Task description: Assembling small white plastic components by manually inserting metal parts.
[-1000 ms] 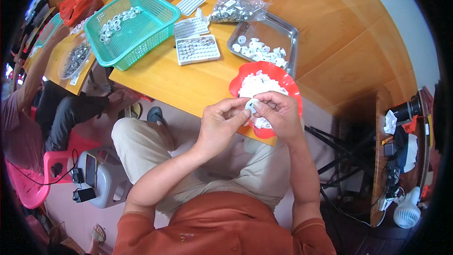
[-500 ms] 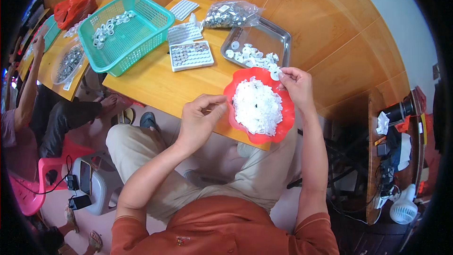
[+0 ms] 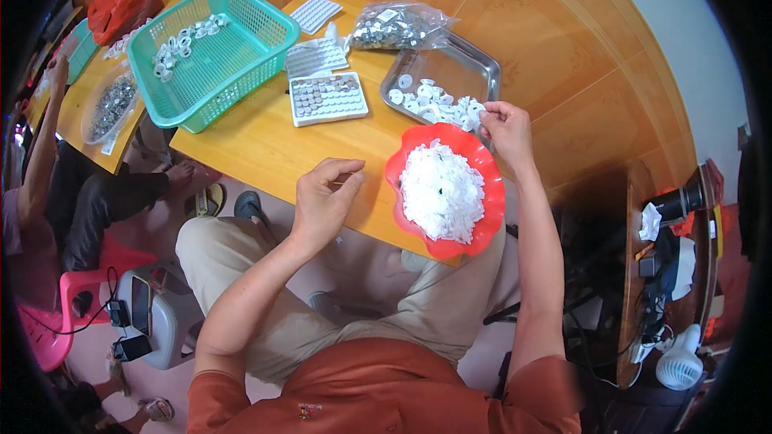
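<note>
Here, in the head view, a seated person in tan trousers and a rust-orange shirt works at the near edge of a yellow wooden table (image 3: 257, 141). The right hand (image 3: 505, 128) reaches to the near rim of a metal tray (image 3: 482, 72), fingers pinched together at the small white ring-shaped parts (image 3: 430, 103) lying in it; whether a part is actually held between the fingertips cannot be told. The left hand (image 3: 323, 197) hovers over the table edge, just left of a red scalloped bowl (image 3: 490, 193), its thumb and forefinger curled toward each other with nothing visibly between them. The bowl stands at the table's near edge and is heaped with small white pieces (image 3: 441, 191).

Behind the tray lies a clear plastic bag of small metal parts (image 3: 394, 26). Left of the tray sits a white sorting box (image 3: 326, 98) filled with rows of small round pieces, with two white lids or trays (image 3: 315, 12) beyond it. A teal plastic basket (image 3: 241, 72) farther left holds a few white rings (image 3: 181, 38).

The room has wood-panelled walls and a pale floor. At far left another person's arm (image 3: 36, 169) extends to a second table, above a pink plastic stool (image 3: 48, 337). At right, a dark stand carries cables and a small white fan (image 3: 679, 366).
</note>
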The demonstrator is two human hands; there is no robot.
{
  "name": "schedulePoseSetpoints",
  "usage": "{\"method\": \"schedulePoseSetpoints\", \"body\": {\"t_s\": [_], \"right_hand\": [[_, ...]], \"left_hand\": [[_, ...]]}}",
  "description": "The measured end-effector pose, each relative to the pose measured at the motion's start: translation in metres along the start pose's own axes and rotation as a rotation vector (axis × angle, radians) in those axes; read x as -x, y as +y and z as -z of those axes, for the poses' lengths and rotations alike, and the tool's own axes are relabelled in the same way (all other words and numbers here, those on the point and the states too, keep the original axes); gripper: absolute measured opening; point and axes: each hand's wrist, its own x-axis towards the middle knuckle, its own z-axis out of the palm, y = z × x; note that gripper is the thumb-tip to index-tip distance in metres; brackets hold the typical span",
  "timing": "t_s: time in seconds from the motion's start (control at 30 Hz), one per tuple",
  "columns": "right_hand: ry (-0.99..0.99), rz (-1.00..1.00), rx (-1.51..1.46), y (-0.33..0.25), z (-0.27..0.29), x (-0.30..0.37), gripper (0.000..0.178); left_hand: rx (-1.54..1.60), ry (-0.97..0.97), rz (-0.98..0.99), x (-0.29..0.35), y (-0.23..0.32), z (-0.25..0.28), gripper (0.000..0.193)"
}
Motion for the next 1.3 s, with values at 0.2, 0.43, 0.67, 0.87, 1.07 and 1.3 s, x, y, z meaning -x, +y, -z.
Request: {"method": "schedulePoseSetpoints", "body": {"t_s": [0.2, 0.43, 0.67, 0.87, 1.07, 1.3], "right_hand": [[-0.01, 0.004, -0.025, 0.012, -0.009, -0.019, 0.015], [-0.034, 0.032, 0.02, 0.016, -0.012, -0.034, 0.015], [-0.021, 0.027, 0.063, 0.02, -0.006, -0.036, 0.014], [0.001, 0.034, 0.102, 0.026, 0.001, -0.038, 0.013], [0.054, -0.005, 0.045, 0.027, 0.007, -0.035, 0.014], [0.051, 0.01, 0.134, 0.03, 0.015, -0.027, 0.015]], "left_hand": [[-0.056, 0.028, -0.013, -0.007, -0.005, 0.005, 0.017], [-0.052, 0.018, -0.014, -0.012, -0.015, 0.006, 0.016], [-0.07, 0.026, -0.023, -0.015, -0.016, 0.007, 0.015], [-0.039, 0.052, 0.005, -0.014, -0.022, 0.011, 0.015], [-0.03, 0.05, -0.01, -0.012, -0.025, 0.012, 0.015], [-0.018, 0.055, -0.02, -0.011, -0.028, 0.013, 0.015]]}}
